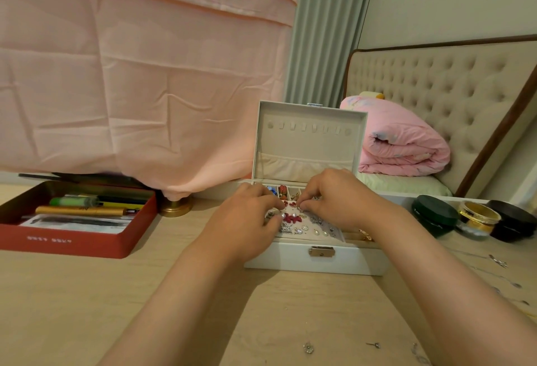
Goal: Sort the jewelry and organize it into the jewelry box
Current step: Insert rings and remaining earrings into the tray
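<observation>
my left grip (250,217): curled over jewelry box (316,261), can't tell tbh | right grip (334,200): pinching silver earring (316,198)

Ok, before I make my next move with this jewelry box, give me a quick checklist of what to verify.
1. Lid of the jewelry box open and standing upright: ok.
2. Left hand and right hand both over the earring tray: ok.
3. A piece actually pinched by either hand: cannot tell, too small.
4. Box sitting flat on the table: ok.
5. All loose pieces off the table: not ok, a silver stud and others lie near its front edge.
</observation>
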The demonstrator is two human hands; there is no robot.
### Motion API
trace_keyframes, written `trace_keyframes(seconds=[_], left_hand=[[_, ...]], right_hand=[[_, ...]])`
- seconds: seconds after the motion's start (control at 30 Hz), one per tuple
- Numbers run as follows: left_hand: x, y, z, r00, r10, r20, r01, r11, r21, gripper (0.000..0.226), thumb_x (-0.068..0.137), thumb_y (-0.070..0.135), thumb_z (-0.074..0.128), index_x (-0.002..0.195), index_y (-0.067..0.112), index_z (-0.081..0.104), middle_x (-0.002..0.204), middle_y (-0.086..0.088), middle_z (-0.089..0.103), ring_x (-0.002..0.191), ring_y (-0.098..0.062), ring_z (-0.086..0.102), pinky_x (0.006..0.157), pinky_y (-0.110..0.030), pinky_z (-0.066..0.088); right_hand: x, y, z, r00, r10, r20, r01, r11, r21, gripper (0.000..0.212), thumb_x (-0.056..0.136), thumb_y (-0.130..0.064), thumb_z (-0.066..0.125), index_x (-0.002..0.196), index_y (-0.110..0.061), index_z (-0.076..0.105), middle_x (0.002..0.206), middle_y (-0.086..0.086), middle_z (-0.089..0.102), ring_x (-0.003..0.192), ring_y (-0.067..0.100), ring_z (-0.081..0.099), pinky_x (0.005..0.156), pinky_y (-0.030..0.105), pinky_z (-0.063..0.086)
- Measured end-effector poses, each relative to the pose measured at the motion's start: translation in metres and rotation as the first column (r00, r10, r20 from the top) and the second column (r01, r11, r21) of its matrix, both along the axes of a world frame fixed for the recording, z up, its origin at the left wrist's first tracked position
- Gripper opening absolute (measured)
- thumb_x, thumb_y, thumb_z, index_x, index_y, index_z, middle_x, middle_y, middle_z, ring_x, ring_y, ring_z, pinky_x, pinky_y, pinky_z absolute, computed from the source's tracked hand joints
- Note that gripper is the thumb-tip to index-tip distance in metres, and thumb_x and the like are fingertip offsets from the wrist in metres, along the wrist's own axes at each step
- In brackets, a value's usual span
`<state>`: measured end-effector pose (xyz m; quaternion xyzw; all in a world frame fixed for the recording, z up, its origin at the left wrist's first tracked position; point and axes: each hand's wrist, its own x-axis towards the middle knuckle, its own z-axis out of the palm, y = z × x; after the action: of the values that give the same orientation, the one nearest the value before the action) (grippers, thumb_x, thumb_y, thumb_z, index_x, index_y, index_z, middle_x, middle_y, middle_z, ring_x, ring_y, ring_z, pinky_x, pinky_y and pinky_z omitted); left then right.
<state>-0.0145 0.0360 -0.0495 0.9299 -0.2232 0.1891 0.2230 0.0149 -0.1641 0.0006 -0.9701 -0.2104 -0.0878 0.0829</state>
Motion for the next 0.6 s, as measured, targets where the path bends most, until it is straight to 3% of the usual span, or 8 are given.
trace_keyframes(seconds=[0.1,0.27,0.37,0.43,0.6], left_hand=[[-0.002,-0.001,0.003,0.999,-0.003,0.040,0.003,1.000,-0.006,0.029,0.096,0.037,0.054,0.121,0.030,0.068,0.123,0.009,0.058,0.120,-0.013,0.042,0.101,-0.031,0.037],[-0.015,-0.009,0.017,0.994,-0.057,0.089,0.062,0.997,-0.054,0.009,0.087,0.035,0.062,0.092,0.032,0.068,0.092,0.014,0.058,0.096,-0.010,0.050,0.083,-0.034,0.045],[-0.029,-0.020,0.030,0.993,-0.110,-0.035,0.109,0.994,-0.017,0.006,0.084,0.036,0.062,0.082,0.031,0.062,0.076,0.015,0.060,0.076,-0.006,0.056,0.071,-0.031,0.049],[-0.038,-0.025,0.037,0.979,-0.133,-0.158,0.141,0.989,0.046,0.005,0.082,0.035,0.063,0.081,0.030,0.062,0.072,0.015,0.062,0.070,-0.005,0.056,0.066,-0.026,0.046],[-0.066,-0.026,0.033,0.842,-0.125,-0.525,0.239,0.958,0.156,0.007,0.084,0.031,0.061,0.083,0.029,0.067,0.071,0.013,0.063,0.066,-0.004,0.056,0.061,-0.022,0.042]], right_hand=[[-0.001,-0.002,-0.001,0.999,-0.014,-0.035,0.015,1.000,0.022,0.016,0.094,-0.028,0.066,0.101,-0.031,0.080,0.106,-0.014,0.074,0.105,0.008,0.063,0.103,0.036,0.044],[-0.033,-0.014,0.013,0.997,-0.014,0.081,-0.006,0.968,0.251,0.013,0.091,-0.027,0.069,0.094,-0.031,0.081,0.095,-0.015,0.072,0.096,0.009,0.062,0.091,0.034,0.048],[-0.070,-0.016,0.019,0.997,0.047,-0.058,-0.030,0.964,0.263,0.009,0.089,-0.028,0.073,0.092,-0.033,0.080,0.084,-0.017,0.071,0.077,0.002,0.062,0.074,0.023,0.050],[-0.091,-0.017,0.016,0.981,0.080,-0.179,-0.046,0.982,0.184,0.009,0.085,-0.030,0.077,0.092,-0.035,0.079,0.078,-0.021,0.068,0.071,-0.004,0.060,0.065,0.013,0.045],[-0.129,-0.012,-0.004,0.911,0.085,-0.402,-0.057,0.995,0.082,0.012,0.078,-0.033,0.083,0.089,-0.036,0.078,0.077,-0.023,0.071,0.068,-0.008,0.062,0.059,0.009,0.042]])
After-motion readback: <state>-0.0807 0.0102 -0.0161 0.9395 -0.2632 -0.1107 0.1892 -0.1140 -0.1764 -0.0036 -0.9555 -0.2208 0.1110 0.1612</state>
